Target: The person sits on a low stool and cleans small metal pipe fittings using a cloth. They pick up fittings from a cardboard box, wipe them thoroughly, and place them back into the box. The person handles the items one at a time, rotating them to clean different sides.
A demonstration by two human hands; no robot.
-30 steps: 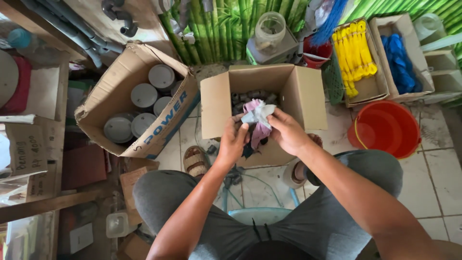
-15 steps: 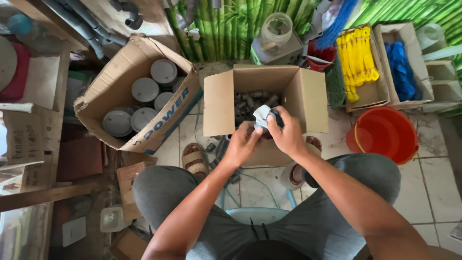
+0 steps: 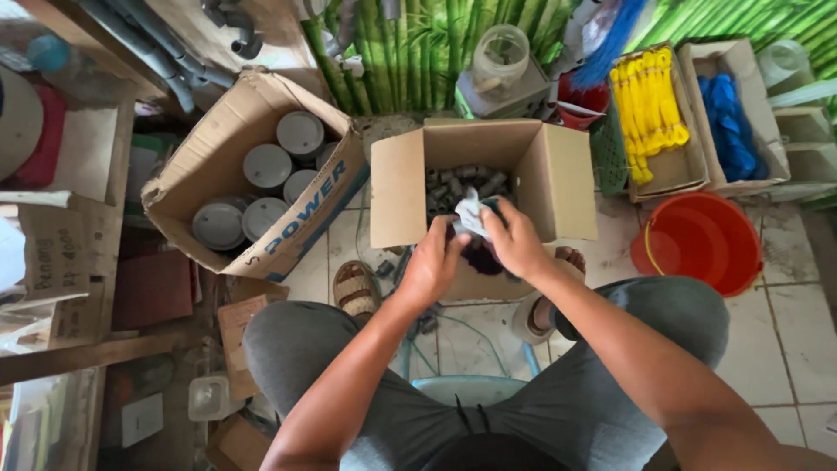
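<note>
My left hand (image 3: 433,261) and my right hand (image 3: 513,239) meet over the near edge of an open cardboard box (image 3: 397,187) on the floor between my knees. Both are closed around a crumpled pale and dark cloth (image 3: 471,216) and a small dark part wrapped in it; the part itself is mostly hidden. Inside the box lie several small grey pipe fittings (image 3: 462,180). I sit on a light blue stool (image 3: 471,388), with sandalled feet either side of the box.
A bigger tilted cardboard box (image 3: 253,166) of grey round caps stands left. A red bucket (image 3: 702,240) sits right, behind it boxes of yellow (image 3: 649,109) and blue (image 3: 732,122) items. A clear jar (image 3: 500,57) and grey pipes (image 3: 139,39) stand at the back.
Both hands dropped from above the box to its near edge, and the cloth went from spread and pinkish-white to bunched tightly between the fingers.
</note>
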